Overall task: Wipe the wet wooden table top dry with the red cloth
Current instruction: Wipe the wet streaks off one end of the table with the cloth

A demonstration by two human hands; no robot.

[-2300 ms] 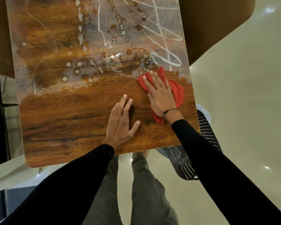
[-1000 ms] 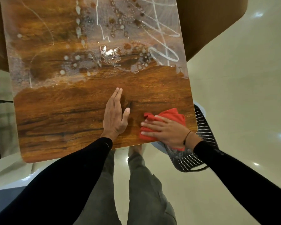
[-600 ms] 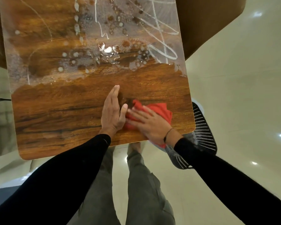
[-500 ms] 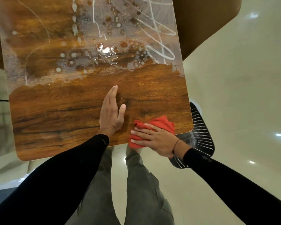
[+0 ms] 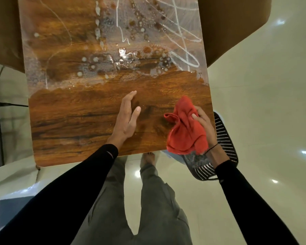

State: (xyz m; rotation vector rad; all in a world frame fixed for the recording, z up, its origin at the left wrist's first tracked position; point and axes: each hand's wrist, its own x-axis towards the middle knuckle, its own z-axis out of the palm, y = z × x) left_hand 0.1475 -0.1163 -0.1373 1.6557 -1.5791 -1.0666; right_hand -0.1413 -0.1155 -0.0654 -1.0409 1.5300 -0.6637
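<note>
Half the desk (image 5: 74,121) stays wet: the right hand (image 5: 204,126) grips the bunched red cloth (image 5: 185,133) lifted, the left hand (image 5: 126,119) lies open and empty, so drips may re-wet near wood.

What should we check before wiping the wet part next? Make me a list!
1. Cloth held: ok, bunched in the right hand.
2. Cloth spread flat for wiping: not ok, it is crumpled.
3. Left hand out of the wet part: ok, it is on dry wood.
4. Water left on the far half of the table: not ok, drops and streaks remain.
5. Cloth dry enough: cannot tell.
</note>
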